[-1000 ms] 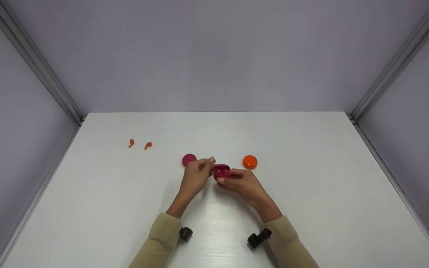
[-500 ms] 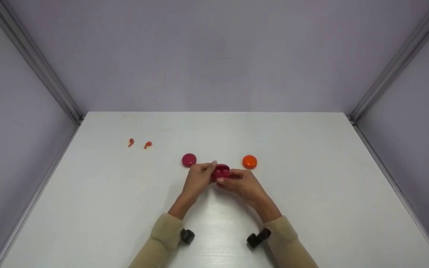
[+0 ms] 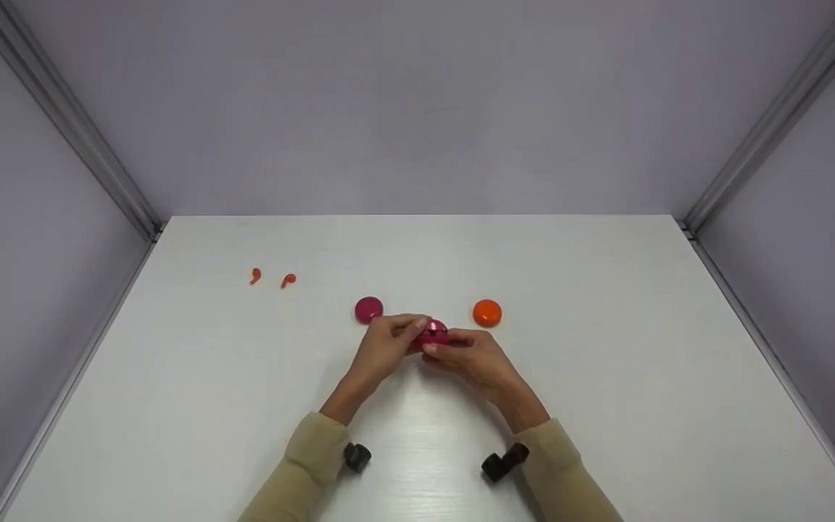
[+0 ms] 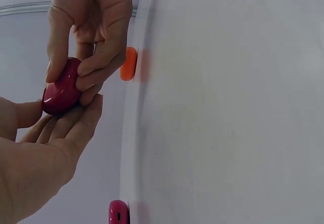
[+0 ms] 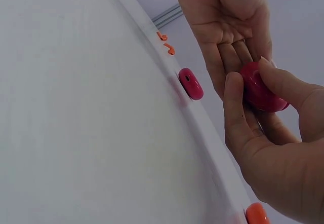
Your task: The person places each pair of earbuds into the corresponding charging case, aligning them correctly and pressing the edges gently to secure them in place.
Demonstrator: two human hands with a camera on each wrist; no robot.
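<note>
Both hands meet over the middle of the white table (image 3: 606, 377) and hold one small crimson earbud case (image 3: 433, 333) just above it. My left hand (image 3: 409, 330) pinches its left side between thumb and fingers. My right hand (image 3: 438, 346) grips it from the right, thumb and fingers curled round it. In the left wrist view the case (image 4: 61, 91) looks rounded and closed between the two hands. The right wrist view shows the case (image 5: 259, 88) against the left palm.
A second crimson case (image 3: 368, 309) lies just left of the hands and an orange case (image 3: 487, 312) just right of them. Two orange earbuds (image 3: 255, 275) (image 3: 288, 280) lie at the far left. Grey walls enclose the table on three sides.
My left hand has moved right onto the crimson case, and its fingers now wrap the case's left side. The right hand has kept its grip in place.
</note>
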